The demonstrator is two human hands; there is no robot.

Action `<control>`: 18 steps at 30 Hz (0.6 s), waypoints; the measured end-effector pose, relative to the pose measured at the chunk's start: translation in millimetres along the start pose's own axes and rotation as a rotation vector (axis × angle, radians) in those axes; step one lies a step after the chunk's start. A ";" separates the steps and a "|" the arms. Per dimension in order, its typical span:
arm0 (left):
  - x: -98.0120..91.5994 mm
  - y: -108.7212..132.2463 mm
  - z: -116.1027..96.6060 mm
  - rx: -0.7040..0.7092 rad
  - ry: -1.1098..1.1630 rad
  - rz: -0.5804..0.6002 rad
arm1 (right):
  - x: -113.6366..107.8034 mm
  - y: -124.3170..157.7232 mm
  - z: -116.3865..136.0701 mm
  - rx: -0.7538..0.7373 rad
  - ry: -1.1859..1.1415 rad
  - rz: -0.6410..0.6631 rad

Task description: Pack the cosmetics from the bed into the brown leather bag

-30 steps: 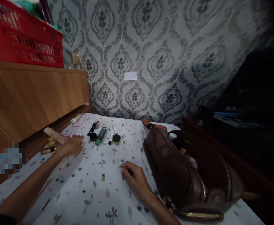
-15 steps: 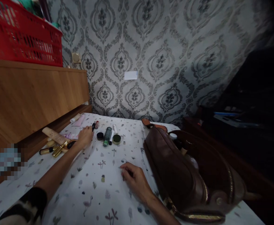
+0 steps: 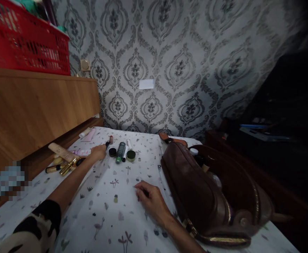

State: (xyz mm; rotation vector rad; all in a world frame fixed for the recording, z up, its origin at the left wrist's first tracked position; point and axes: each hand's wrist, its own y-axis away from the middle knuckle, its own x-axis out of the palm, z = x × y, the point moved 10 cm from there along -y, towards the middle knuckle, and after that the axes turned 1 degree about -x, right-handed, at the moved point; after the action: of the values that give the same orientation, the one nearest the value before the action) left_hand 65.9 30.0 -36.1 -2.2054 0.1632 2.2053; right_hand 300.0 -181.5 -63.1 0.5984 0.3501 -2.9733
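My left hand [image 3: 99,152] reaches to the far left part of the patterned sheet, its fingers closed on the dark end of a small lip gloss tube [image 3: 111,139] with a reddish far end. Just right of it lie a black round jar [image 3: 112,152], a green bottle [image 3: 120,153], a slim white tube [image 3: 129,144] and an olive-lidded round tin [image 3: 131,155]. My right hand [image 3: 152,201] rests on the sheet, fingers loosely bent and apart, nothing visible in it. Beside it stands a brown leather bag [image 3: 193,189], unzipped, with several items inside.
Left of my left forearm lie a beige tube [image 3: 60,151], a gold tube [image 3: 68,167] and other cosmetics. Pink tubes [image 3: 89,135] lie farther back. A wooden cabinet [image 3: 40,109] carrying a red basket [image 3: 38,44] borders the left; a patterned wall [image 3: 154,70] stands behind.
My left hand has shifted slightly right and toward me, and the tube in its fingers has tilted more upright. My right hand stays in place.
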 end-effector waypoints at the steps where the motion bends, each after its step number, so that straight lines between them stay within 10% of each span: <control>1: 0.8 1.6 -2.2 -0.001 -0.003 0.011 | 0.2 0.0 -0.5 0.001 -0.002 0.001; 18: -3.6 97.7 -13.6 0.113 -0.177 0.044 | -0.9 4.0 7.4 -0.009 0.021 0.040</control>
State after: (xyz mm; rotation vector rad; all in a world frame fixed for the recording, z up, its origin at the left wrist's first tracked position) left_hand 71.0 -68.1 -26.5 -1.9570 0.3259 2.3365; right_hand 298.6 -187.1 -57.0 0.6287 0.3486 -2.9279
